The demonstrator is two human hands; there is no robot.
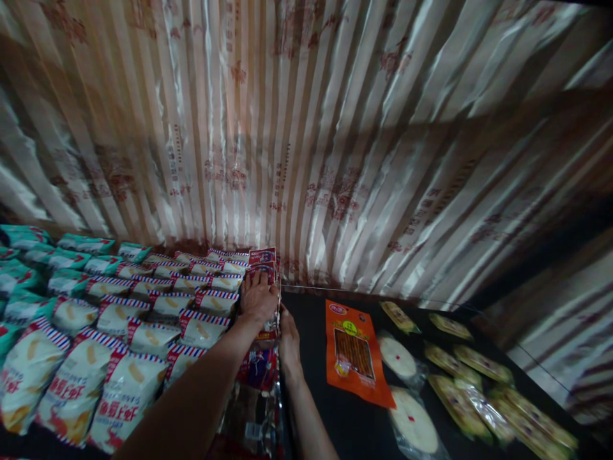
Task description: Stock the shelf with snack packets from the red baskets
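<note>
My left hand lies flat on a row of dark red snack packets, its fingers pointing toward the back. Along the right side of that row, my right hand rests with its fingers stretched out against the packet edges. Closer to me the row continues with a shiny dark packet, partly covered by my left forearm. Just left of my left hand stand white snack bags with red, white and blue striped tops. The undersides of both hands are hidden.
Teal snack bags fill the far left. On the black surface to the right lie an orange packet, round white wrapped pieces and several yellowish wrapped snacks. A pleated printed sheet hangs behind everything.
</note>
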